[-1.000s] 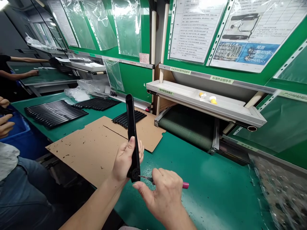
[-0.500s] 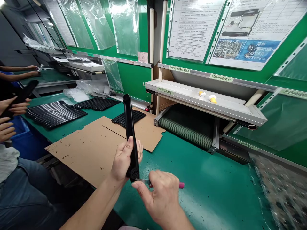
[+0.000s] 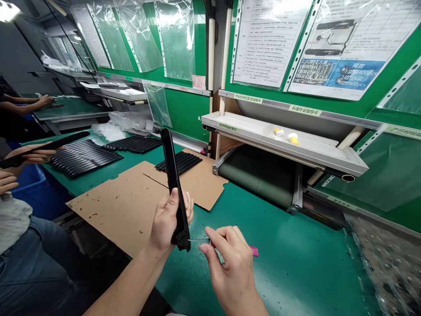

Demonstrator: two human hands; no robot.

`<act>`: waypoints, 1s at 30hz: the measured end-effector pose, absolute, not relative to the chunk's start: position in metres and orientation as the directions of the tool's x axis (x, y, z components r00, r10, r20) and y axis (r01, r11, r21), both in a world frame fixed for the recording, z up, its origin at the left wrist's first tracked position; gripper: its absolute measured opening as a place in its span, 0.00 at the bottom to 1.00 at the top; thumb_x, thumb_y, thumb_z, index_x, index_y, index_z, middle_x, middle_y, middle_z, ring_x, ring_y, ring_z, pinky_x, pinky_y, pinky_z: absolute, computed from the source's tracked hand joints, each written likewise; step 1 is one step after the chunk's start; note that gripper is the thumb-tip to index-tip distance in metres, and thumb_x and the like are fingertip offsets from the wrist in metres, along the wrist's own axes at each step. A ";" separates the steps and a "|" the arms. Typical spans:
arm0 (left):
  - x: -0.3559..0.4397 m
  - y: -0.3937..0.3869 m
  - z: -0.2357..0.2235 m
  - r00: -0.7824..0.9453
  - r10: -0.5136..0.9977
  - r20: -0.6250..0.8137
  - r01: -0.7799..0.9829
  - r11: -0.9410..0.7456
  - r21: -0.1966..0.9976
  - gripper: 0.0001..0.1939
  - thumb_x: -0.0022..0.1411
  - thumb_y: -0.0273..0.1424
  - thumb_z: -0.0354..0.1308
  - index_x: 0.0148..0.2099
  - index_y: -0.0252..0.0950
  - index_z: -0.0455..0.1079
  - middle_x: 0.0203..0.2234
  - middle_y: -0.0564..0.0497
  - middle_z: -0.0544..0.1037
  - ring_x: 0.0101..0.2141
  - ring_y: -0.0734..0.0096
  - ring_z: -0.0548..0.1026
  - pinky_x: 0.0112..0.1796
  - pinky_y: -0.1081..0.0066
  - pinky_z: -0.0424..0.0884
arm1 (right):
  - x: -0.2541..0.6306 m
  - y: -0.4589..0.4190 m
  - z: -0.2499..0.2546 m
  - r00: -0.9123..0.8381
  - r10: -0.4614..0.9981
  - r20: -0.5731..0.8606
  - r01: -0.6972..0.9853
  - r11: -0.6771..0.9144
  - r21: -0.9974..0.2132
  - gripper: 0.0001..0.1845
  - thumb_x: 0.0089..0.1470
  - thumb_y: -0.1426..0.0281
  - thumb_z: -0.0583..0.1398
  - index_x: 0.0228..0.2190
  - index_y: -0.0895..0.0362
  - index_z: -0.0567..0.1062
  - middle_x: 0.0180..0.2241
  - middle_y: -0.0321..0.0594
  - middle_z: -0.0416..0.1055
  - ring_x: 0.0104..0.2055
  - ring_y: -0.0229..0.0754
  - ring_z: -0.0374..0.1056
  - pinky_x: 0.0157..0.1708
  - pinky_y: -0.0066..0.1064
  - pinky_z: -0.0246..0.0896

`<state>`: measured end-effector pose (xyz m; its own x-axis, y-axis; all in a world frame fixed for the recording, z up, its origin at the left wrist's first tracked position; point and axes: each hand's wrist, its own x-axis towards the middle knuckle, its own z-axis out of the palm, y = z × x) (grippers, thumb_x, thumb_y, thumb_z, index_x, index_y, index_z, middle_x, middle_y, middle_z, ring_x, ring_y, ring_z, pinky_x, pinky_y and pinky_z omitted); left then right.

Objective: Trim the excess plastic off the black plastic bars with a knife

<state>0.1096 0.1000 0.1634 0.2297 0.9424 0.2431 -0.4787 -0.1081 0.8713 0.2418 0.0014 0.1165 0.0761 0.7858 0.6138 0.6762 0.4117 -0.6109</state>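
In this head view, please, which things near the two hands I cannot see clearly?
Head view only:
Lower part of the black plastic bar: the left hand wraps around it and hides it.
Middle of the pink-handled knife: hidden by the right hand.
Blade tip: too thin to tell whether it touches the bar.

Here we're riding on the person's head, one close view pointing forward and down across the bench (image 3: 269,259) at the wall (image 3: 187,116), left hand (image 3: 167,221) and right hand (image 3: 230,263) just below.
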 end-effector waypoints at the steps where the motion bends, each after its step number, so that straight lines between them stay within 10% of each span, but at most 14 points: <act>1: 0.110 0.099 0.164 0.232 0.942 0.242 -0.475 -0.108 0.873 0.24 0.72 0.41 0.46 0.25 0.35 0.63 0.16 0.54 0.58 0.17 0.76 0.55 0.17 0.75 0.55 | 0.242 0.001 0.117 0.075 0.781 0.620 0.681 0.414 -0.604 0.10 0.64 0.70 0.58 0.46 0.55 0.75 0.32 0.40 0.68 0.32 0.41 0.60 0.30 0.33 0.54; 15: 0.110 0.100 0.154 0.523 0.852 0.015 -0.456 0.265 0.850 0.26 0.68 0.46 0.50 0.23 0.34 0.61 0.13 0.56 0.58 0.14 0.80 0.54 0.14 0.79 0.54 | 0.244 0.009 0.116 0.093 0.520 0.849 0.717 0.557 -0.420 0.21 0.60 0.77 0.61 0.55 0.61 0.71 0.34 0.46 0.69 0.35 0.44 0.60 0.34 0.36 0.56; 30: 0.110 0.102 0.155 0.451 0.893 0.007 -0.459 0.225 0.860 0.25 0.68 0.45 0.51 0.24 0.35 0.61 0.14 0.56 0.57 0.14 0.80 0.53 0.14 0.79 0.54 | 0.241 -0.002 0.118 0.058 0.733 0.677 0.674 0.472 -0.568 0.13 0.61 0.73 0.60 0.48 0.58 0.75 0.33 0.43 0.69 0.33 0.43 0.61 0.30 0.34 0.55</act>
<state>0.1103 0.1017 0.1552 0.4506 0.8927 0.0068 -0.4588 0.2251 0.8596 0.2405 -0.0018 0.1180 0.0576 0.7333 0.6774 0.6743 0.4718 -0.5681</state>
